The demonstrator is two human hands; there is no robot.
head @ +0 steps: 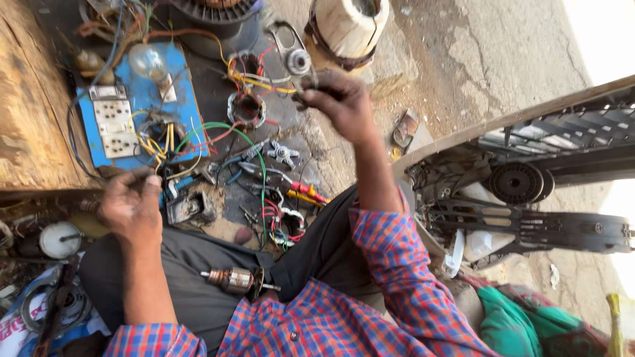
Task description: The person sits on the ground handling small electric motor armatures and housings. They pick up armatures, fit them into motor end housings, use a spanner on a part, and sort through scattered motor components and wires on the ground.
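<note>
At the far left lies a rough, worn wooden plank [30,112]. Just right of it a blue board [142,109] carries a white socket plate [114,125], a clear glass bulb [149,64] and loops of yellow, red and green wire. The left hand [132,208] rests knuckles-up at the board's near edge, fingers curled shut; what they grip is hidden. Near the person's lap, on dark grey trousers, lies a small motor rotor [235,280], a copper-wound cylinder on a thin steel shaft. Beyond it, on gritty concrete, sit tangled wires, a red-and-yellow-handled screwdriver [305,195] and a star-shaped metal part [283,154]. The right hand [337,102], raised farther off, is closed on a flat grey metal bracket [291,56] with a round bearing in its middle. To the right a dusty fan casing [529,178] lies open, a black ribbed disc inside.
</note>
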